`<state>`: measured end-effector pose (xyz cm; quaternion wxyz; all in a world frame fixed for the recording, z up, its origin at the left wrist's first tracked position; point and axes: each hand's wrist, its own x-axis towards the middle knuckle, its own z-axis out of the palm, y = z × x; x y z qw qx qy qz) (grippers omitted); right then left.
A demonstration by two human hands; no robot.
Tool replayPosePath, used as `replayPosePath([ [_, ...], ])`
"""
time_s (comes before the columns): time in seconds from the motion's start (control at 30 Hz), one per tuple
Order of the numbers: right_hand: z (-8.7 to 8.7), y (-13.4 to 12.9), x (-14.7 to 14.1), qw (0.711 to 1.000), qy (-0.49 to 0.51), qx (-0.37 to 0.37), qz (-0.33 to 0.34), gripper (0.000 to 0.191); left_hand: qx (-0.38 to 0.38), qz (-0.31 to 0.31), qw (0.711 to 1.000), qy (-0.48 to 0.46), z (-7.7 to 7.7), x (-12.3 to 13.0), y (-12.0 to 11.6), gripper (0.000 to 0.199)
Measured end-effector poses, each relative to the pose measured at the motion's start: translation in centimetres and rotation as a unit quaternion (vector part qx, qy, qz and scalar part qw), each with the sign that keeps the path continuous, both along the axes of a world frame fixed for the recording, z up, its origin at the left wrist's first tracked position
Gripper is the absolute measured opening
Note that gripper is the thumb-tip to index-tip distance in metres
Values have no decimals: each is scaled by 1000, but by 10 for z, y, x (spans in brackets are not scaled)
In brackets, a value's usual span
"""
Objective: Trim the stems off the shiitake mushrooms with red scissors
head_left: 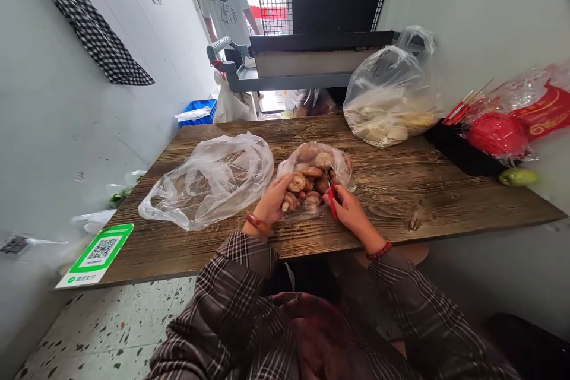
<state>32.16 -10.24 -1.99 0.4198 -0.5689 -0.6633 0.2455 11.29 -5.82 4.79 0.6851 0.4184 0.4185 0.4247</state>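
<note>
Sitting at the wooden surface [401,190] right now, looking down at both hands working over an open clear bag of mushrooms [314,181] near the front edge, roughly centre. My left hand [272,202] has its grip curled closed around one brown mushroom [296,183] at the bag's near-left side, fingers wrapped over the cap. My right hand [350,209] is closed around the red handles of a pair of scissors [332,193], blades pointing up into the pile just beside the mushroom the left hand has. Can't tell how far the blades are open, too small.

Just left of the mushrooms, touching that bag, sits a bigger crumpled plastic bag [211,181] with something brownish in it, hard to make out. At the far right corner there's another tied bag of pale stuff [387,101], and past it a black tray [458,151] with red-wrapped things. A green QR sticker [95,254] is on the near-left corner. Another person [225,3] stands by a cart in the doorway, well away from me
</note>
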Motion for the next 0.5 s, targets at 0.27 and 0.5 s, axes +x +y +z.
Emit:
replayPosePath([
  [0.27, 4, -21, 5, 994, -15, 79, -70, 41, -13, -99, 976, -195, -7, -12, -6, 43],
  [0.5, 18, -40, 20, 981, -169, 91, -28, 32, 30, -99, 981, -164, -10, -16, -9, 50],
])
